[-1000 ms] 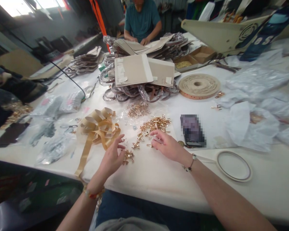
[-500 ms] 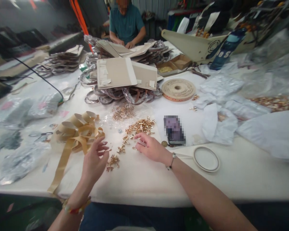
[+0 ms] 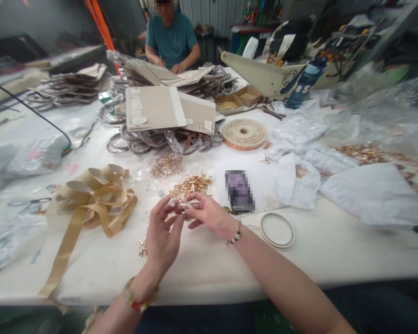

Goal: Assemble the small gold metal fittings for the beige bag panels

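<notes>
My left hand (image 3: pixel 165 234) and my right hand (image 3: pixel 211 215) meet above the table, their fingertips pinched together. Between them a small gold metal fitting (image 3: pixel 183 211) shows in part; the fingers hide the rest. Small white pieces show at the fingertips of both hands, too blurred to name. Just beyond my fingers lies a heap of gold metal fittings (image 3: pixel 193 184), with more of them in a clear plastic bag (image 3: pixel 165 166) behind. A few loose gold fittings (image 3: pixel 142 248) lie left of my left wrist.
Tan strip (image 3: pixel 99 204) curls at left near scissors (image 3: pixel 29 202). To the right are a phone (image 3: pixel 240 190), a tape roll (image 3: pixel 277 230) and white bags (image 3: pixel 372 192). Behind stand a strap roll (image 3: pixel 244 134), stacked panels (image 3: pixel 155 109) and a bottle (image 3: pixel 304 83). A person (image 3: pixel 172 39) works across the table.
My hands were apart, fingers loosely spread; now they have come together at the fingertips over a gold fitting. My left hand moved right. The view has shifted a little to the right.
</notes>
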`<state>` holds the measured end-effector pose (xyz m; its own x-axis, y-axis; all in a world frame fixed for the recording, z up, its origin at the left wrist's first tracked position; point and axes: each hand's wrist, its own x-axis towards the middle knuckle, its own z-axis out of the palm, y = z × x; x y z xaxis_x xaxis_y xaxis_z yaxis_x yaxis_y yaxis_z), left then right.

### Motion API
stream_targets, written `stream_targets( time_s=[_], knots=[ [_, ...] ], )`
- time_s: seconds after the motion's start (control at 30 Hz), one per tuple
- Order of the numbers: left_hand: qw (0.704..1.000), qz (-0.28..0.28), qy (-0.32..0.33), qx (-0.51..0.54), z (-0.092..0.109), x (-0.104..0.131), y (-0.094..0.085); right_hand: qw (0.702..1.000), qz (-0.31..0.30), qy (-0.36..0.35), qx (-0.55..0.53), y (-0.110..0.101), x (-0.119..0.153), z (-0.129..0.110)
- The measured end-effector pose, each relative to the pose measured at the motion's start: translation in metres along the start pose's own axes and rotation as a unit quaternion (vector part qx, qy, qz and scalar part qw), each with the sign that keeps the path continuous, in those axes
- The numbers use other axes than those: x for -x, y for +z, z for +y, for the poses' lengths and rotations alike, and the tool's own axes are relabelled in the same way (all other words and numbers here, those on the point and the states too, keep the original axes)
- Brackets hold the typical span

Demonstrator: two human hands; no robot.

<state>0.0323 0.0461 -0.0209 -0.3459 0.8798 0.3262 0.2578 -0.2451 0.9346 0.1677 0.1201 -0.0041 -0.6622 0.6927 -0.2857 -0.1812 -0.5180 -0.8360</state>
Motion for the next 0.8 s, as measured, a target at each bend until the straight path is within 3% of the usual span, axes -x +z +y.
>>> stream_targets(
  time_s=[0.2,0.4,0.57,0.8],
  knots=[
    [0.994,0.015,0.037,-0.102,-0.007,0.002,-0.011,1.0,0.018,0.005,-0.015,0.001,0.0,0.0],
    [0.985,0.053,0.033,-0.16,-0.005,0.0,-0.03,1.0,0.025,-0.01,-0.014,0.0,0.0,-0.002],
    [0.989,0.043,-0.056,-0.13,-0.004,0.003,-0.043,1.0,0.019,-0.005,0.0,-0.002,-0.002,0.0],
    [0.981,0.028,-0.192,-0.001,0.004,0.001,-0.041,0.999,0.02,-0.006,0.031,-0.002,0.0,-0.002]
  ],
)
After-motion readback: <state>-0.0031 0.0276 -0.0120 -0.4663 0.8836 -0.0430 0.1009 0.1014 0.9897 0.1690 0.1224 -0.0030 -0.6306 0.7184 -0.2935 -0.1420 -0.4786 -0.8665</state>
